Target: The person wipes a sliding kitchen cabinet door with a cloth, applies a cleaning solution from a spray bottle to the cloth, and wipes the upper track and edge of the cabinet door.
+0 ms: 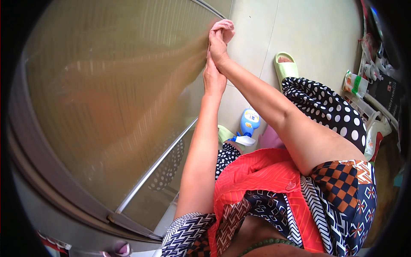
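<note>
Both arms reach forward to the far edge of a large glossy door panel (128,80), which mirrors them. My right hand (219,48) presses a pink cloth (226,27) against the panel's edge, its fingers partly hidden in the folds. Close behind it, my left hand (213,77) lies flat along the same edge with its fingertips running under the right hand; whether it also grips the cloth cannot be told. A blue spray bottle (249,122) with a white and blue trigger head lies below the hands, over the tiled floor.
Pale floor tiles (308,29) stretch ahead, with a green slipper (287,69) on my right foot. A pink object (271,138) is partly hidden by my apron. Along the right stand a black box (385,93), plastic bags (379,131) and a food packet (355,84).
</note>
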### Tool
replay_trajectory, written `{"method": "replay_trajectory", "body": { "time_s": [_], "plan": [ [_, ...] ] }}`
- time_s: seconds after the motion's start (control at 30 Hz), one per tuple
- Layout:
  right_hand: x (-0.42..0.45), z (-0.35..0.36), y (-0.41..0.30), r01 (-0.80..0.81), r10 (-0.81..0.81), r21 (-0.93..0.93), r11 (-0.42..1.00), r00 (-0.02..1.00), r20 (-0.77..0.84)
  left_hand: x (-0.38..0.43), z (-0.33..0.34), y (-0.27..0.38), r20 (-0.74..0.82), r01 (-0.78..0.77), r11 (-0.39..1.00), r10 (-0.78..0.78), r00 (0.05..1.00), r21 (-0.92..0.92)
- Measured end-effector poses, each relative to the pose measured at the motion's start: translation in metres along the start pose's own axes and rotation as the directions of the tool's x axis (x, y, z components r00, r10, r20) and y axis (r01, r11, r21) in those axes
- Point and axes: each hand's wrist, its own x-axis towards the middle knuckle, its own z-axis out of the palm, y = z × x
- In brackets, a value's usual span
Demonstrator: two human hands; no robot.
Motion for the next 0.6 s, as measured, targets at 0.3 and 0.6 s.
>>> {"method": "replay_trajectory", "body": {
  "time_s": [0.3, 0.6],
  "plan": [
    [-0.09, 0.065, -0.161, 0.588, -0.518, -0.179, 0.789, 0.793, 0.32, -0.067, -0.076, 0.043, -0.332, -0.288, 0.949, 0.315, 0.889, 0.127],
    [-0.133, 0.09, -0.274, 0.92, -0.852, 0.095, 0.379, 0.307, 0.424, -0.115, -0.127, 0.092, -0.455, -0.296, 0.922, 0.382, 0.804, 0.252]
  ]
}}
